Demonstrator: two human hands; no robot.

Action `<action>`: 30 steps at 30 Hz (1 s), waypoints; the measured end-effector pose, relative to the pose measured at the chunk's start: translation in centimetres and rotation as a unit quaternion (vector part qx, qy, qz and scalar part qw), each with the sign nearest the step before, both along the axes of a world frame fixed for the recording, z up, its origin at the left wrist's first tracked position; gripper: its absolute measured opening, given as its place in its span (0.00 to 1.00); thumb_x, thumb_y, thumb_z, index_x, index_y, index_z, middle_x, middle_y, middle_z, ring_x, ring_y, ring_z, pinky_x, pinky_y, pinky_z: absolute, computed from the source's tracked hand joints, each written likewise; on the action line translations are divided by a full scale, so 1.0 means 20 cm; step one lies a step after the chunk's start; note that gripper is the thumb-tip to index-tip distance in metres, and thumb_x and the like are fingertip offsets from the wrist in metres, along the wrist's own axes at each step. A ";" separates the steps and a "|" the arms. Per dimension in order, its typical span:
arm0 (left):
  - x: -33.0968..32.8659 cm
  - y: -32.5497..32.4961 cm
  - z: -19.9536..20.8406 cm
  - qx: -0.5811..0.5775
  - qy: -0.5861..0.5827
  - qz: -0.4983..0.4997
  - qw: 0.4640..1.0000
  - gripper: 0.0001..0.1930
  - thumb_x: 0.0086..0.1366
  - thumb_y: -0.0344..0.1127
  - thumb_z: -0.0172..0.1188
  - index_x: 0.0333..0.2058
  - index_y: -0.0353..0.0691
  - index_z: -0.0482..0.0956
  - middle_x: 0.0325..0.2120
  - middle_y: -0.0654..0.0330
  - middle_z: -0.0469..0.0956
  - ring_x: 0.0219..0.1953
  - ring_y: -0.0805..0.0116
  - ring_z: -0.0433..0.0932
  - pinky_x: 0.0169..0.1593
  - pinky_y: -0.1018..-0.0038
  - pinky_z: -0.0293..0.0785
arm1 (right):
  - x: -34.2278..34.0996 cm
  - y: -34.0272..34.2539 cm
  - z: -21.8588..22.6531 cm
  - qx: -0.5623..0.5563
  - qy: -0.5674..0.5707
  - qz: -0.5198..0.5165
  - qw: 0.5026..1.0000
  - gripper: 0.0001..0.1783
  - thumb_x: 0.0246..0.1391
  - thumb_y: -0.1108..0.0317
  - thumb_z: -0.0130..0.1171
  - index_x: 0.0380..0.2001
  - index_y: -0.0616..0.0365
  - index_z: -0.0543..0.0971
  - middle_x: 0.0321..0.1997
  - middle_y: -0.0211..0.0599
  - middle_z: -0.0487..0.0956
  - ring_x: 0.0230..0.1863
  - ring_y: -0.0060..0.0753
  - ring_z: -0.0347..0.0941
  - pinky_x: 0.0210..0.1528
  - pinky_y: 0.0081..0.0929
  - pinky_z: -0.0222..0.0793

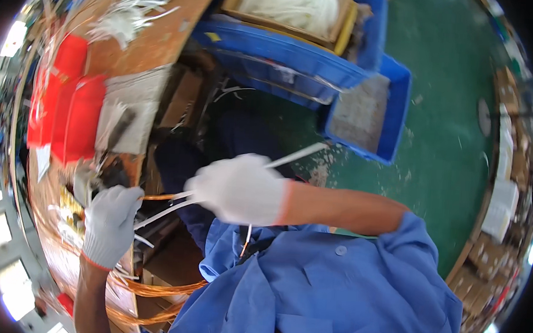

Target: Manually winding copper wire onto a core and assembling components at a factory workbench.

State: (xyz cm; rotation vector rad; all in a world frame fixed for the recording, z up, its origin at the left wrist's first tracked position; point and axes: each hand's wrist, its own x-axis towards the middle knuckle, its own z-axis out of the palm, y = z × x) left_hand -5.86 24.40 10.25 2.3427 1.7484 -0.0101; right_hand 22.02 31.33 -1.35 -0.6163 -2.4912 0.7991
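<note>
White knit gloves cover both of my hands. My left hand, at the bench edge, is closed round copper wire, which stretches across to my right hand. My right hand is closed in front of my body on thin white sleeving that meets the wire. A longer white sleeve sticks out beyond it to the upper right. Another white strip slants between the two hands, and a short white piece with a copper end hangs below the right one. The right glove is slightly blurred.
Red bins stand on the wooden bench at left, near a pile of white sleeves. Blue crates stand ahead, one bearing a tray of white strands. Copper wire coils lie at lower left. Shelves with cartons line the right.
</note>
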 end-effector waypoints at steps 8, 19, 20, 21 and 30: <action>0.06 0.01 -0.02 -0.007 0.015 -0.022 1.000 0.13 0.64 0.21 0.66 0.47 0.39 0.83 0.32 0.49 0.79 0.39 0.41 0.81 0.44 0.50 0.77 | 0.01 0.02 0.05 0.041 -0.010 -0.036 0.998 0.06 0.59 0.63 0.66 0.33 0.53 0.84 0.31 0.37 0.87 0.33 0.46 0.89 0.26 0.51 0.81; 0.61 0.06 -0.20 -0.027 -0.121 -0.073 0.990 0.04 0.65 0.33 0.63 0.35 0.40 0.78 0.19 0.54 0.79 0.22 0.44 0.83 0.28 0.50 0.74 | 0.98 0.07 0.04 -0.111 -0.126 -0.053 0.984 0.08 0.58 0.73 0.68 0.41 0.57 0.89 0.28 0.40 0.87 0.30 0.44 0.86 0.36 0.39 0.82; 0.71 -0.01 -0.28 0.042 -0.091 -0.097 0.990 0.09 0.68 0.39 0.66 0.33 0.42 0.79 0.21 0.57 0.80 0.24 0.54 0.84 0.27 0.55 0.73 | 0.98 0.06 0.05 -0.145 -0.145 -0.044 0.978 0.07 0.58 0.74 0.68 0.40 0.58 0.89 0.27 0.40 0.86 0.28 0.43 0.86 0.34 0.38 0.82; 0.75 -0.06 -0.37 0.141 -0.129 -0.140 0.972 0.15 0.69 0.48 0.66 0.31 0.43 0.80 0.22 0.61 0.79 0.24 0.60 0.83 0.26 0.60 0.72 | 0.97 0.05 0.08 -0.163 -0.158 -0.011 0.974 0.06 0.57 0.74 0.68 0.38 0.58 0.89 0.27 0.39 0.86 0.27 0.42 0.86 0.34 0.37 0.82; 0.08 -0.10 -0.11 0.186 0.021 -0.141 0.972 0.20 0.62 0.60 0.71 0.26 0.50 0.83 0.17 0.65 0.71 0.18 0.62 0.77 0.21 0.64 0.71 | 0.99 0.00 0.10 -0.244 -0.183 0.009 0.952 0.05 0.57 0.73 0.73 0.37 0.58 0.90 0.26 0.36 0.88 0.26 0.36 0.88 0.32 0.29 0.82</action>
